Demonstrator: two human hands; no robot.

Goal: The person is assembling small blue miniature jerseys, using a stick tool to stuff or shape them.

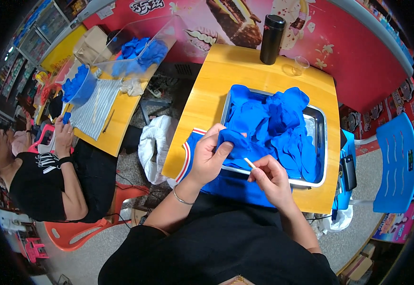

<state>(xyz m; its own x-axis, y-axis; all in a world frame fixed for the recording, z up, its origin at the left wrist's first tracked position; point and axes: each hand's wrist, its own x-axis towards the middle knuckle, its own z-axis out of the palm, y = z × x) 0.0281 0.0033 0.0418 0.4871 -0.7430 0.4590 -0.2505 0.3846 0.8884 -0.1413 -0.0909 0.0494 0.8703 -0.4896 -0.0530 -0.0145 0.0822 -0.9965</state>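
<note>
My left hand grips a piece of blue fabric at the near left corner of a metal tray. My right hand pinches a small pale stick-like piece just beside that fabric. The tray is heaped with several blue fabric pieces. A blue cloth with red and white trim lies under the tray and hangs over the near edge of the yellow wooden table.
A black flask and a clear plastic cup stand at the table's far edge. A blue chair is at the right. To the left, another person sits at a second table with blue fabric in clear bins.
</note>
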